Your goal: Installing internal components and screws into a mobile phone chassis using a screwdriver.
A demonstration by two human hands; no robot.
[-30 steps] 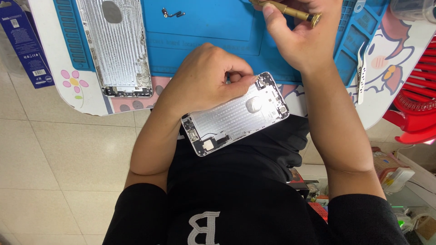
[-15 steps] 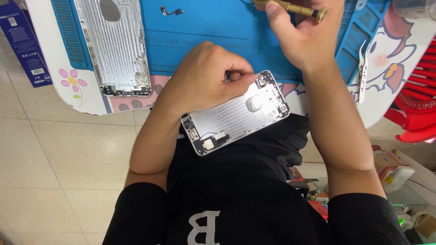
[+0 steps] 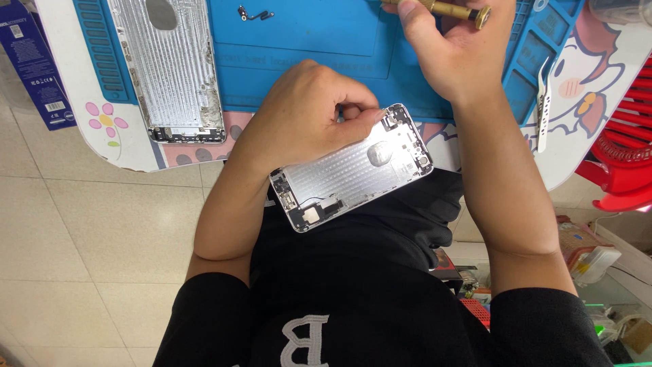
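Phone shell [image 3: 353, 168] lay inside-up at table edge [image 3: 136, 153], over the lap. Left hand [image 3: 305, 115] pinched its top edge w/ fingertips. Looked light, stiff, thin, tiny parts fragile; best held by the rim. Farther off, right hand [image 3: 451, 51] was clenched on a brass screwdriver [image 3: 451, 9] above the blue mat [image 3: 305, 41].
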